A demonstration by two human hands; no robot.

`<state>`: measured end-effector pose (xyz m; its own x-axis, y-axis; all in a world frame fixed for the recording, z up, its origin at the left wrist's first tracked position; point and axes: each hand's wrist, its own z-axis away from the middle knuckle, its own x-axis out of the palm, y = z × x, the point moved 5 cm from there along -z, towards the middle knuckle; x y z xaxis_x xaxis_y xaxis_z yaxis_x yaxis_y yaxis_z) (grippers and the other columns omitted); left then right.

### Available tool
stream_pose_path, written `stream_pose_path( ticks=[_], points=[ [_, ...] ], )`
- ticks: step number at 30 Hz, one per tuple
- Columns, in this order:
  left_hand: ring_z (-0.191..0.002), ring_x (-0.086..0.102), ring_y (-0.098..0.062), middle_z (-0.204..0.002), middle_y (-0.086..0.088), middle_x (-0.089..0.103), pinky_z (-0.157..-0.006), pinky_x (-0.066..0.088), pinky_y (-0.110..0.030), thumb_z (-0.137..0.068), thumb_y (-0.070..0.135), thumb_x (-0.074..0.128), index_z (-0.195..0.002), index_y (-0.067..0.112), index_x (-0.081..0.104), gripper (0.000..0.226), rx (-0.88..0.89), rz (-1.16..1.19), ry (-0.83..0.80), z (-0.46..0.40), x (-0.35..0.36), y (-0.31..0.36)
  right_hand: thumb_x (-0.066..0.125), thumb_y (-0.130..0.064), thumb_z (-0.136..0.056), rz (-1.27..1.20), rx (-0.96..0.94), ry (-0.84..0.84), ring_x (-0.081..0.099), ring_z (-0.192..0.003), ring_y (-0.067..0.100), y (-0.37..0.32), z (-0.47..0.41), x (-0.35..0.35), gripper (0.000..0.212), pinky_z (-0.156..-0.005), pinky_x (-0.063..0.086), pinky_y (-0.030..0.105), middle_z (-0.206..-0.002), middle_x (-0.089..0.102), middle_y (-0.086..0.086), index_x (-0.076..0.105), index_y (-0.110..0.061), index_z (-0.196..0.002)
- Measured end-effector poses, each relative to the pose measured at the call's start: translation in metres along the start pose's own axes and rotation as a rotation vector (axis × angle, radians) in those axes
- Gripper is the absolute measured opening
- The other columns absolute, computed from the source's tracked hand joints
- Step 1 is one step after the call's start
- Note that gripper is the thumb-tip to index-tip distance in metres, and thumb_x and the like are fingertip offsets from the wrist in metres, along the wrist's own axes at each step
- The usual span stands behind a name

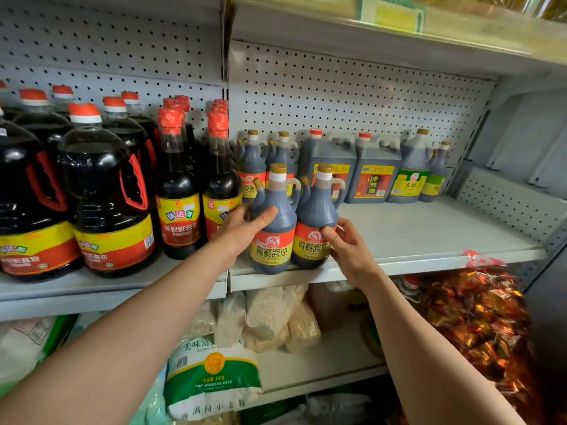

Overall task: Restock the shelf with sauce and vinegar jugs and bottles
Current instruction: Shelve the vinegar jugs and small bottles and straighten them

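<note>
Two soy sauce bottles stand side by side, touching, at the front edge of the grey metal shelf (429, 237), each with a gold cap, side handle and red-and-yellow label. The left hand (242, 228) grips the left soy sauce bottle (273, 222) at its shoulder, thumb across the front and fingers curled round its far side. The right hand (346, 243) holds the right soy sauce bottle (316, 219) at label height, thumb and fingertips pinching its right flank. Behind these two bottles, toward the pegboard back panel (352, 96), stand more bottles of the same type (251, 164), two rectangular vinegar jugs (352, 170) and green-labelled bottles (411, 170). To their left stand tall red-capped sauce bottles (178, 191) and large dark jugs with red handles (101, 191). Below them lie a flour bag (211, 375) and a bag of wrapped sweets (478, 320).
</note>
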<state>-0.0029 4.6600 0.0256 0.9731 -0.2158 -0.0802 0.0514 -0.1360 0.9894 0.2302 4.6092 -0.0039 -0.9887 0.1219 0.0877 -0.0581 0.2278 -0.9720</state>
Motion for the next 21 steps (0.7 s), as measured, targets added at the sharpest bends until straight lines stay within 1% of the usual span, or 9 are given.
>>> stream_pose_path(
  ticks=[2,3,5,6,9,11,13,17,21],
  points=[
    [-0.116,0.061,-0.018,-0.130,0.008,0.064,-0.097,0.050,-0.043,-0.063,0.073,0.071,-0.134,0.030,0.054,0.085,-0.018,0.001,0.065,0.003,0.003,-0.004,0.066,-0.038,-0.086,0.057,-0.006,0.005,0.067,-0.112,0.014,-0.001,0.002,-0.001,0.046,-0.084,0.057,0.027,-0.122,0.068,0.000,0.054,-0.021,-0.127],
    [-0.112,0.062,-0.016,-0.125,0.011,0.064,-0.090,0.052,-0.037,-0.063,0.074,0.072,-0.127,0.031,0.056,0.079,-0.027,0.004,0.111,0.006,0.004,-0.006,0.068,-0.039,-0.085,0.101,-0.016,0.004,0.066,-0.114,0.014,-0.002,0.004,-0.002,0.046,-0.086,0.057,0.028,-0.123,0.068,-0.002,0.056,-0.025,-0.128],
    [-0.104,0.062,-0.011,-0.116,0.015,0.063,-0.075,0.048,-0.028,-0.067,0.067,0.076,-0.117,0.039,0.052,0.062,-0.029,-0.020,0.162,0.014,0.008,-0.012,0.072,-0.033,-0.087,0.199,-0.046,-0.011,0.065,-0.114,0.011,-0.001,0.009,-0.004,0.049,-0.087,0.057,0.025,-0.125,0.067,-0.005,0.055,-0.029,-0.133],
    [-0.102,0.060,-0.009,-0.114,0.016,0.061,-0.073,0.046,-0.026,-0.067,0.061,0.080,-0.120,0.040,0.050,0.064,-0.020,-0.045,0.159,0.018,0.010,-0.017,0.074,-0.028,-0.088,0.243,-0.058,-0.019,0.065,-0.113,0.009,0.000,0.010,-0.005,0.053,-0.085,0.057,0.022,-0.125,0.067,-0.005,0.053,-0.028,-0.137],
    [-0.110,0.059,-0.013,-0.127,0.012,0.058,-0.088,0.050,-0.034,-0.064,0.032,0.092,-0.141,0.035,0.037,0.094,0.030,-0.129,0.122,0.025,0.018,-0.031,0.078,-0.023,-0.085,0.303,-0.065,0.010,0.063,-0.114,0.009,0.005,0.012,-0.008,0.065,-0.087,0.056,0.023,-0.124,0.067,-0.004,0.049,-0.024,-0.143],
    [-0.118,0.058,-0.017,-0.135,0.007,0.056,-0.098,0.049,-0.041,-0.064,0.022,0.093,-0.146,0.034,0.032,0.103,0.051,-0.132,0.124,0.026,0.019,-0.034,0.080,-0.024,-0.082,0.300,-0.048,0.053,0.063,-0.111,0.009,0.006,0.012,-0.010,0.069,-0.085,0.057,0.024,-0.120,0.066,-0.007,0.046,-0.023,-0.142],
    [-0.120,0.058,-0.019,-0.136,0.005,0.056,-0.101,0.049,-0.045,-0.064,0.021,0.093,-0.147,0.033,0.032,0.103,0.056,-0.155,0.158,0.023,0.019,-0.032,0.081,-0.025,-0.081,0.306,-0.047,0.072,0.064,-0.107,0.006,0.007,0.009,-0.011,0.064,-0.078,0.058,0.021,-0.115,0.065,-0.011,0.047,-0.023,-0.136],
    [-0.120,0.058,-0.023,-0.137,0.003,0.056,-0.100,0.049,-0.043,-0.064,0.024,0.093,-0.149,0.031,0.030,0.106,0.016,-0.270,0.222,0.014,0.019,-0.024,0.080,-0.030,-0.082,0.405,-0.047,0.083,0.064,-0.109,0.011,0.009,0.001,-0.012,0.061,-0.091,0.059,0.037,-0.124,0.064,-0.001,0.048,-0.023,-0.133],
    [-0.124,0.055,-0.029,-0.141,-0.003,0.053,-0.104,0.046,-0.048,-0.067,0.023,0.091,-0.150,0.023,0.027,0.105,-0.047,-0.323,0.230,0.000,0.021,-0.016,0.082,-0.038,-0.079,0.443,-0.024,0.107,0.062,-0.115,0.017,0.011,-0.008,-0.012,0.068,-0.095,0.057,0.041,-0.130,0.062,0.002,0.047,-0.021,-0.135]
  ],
)
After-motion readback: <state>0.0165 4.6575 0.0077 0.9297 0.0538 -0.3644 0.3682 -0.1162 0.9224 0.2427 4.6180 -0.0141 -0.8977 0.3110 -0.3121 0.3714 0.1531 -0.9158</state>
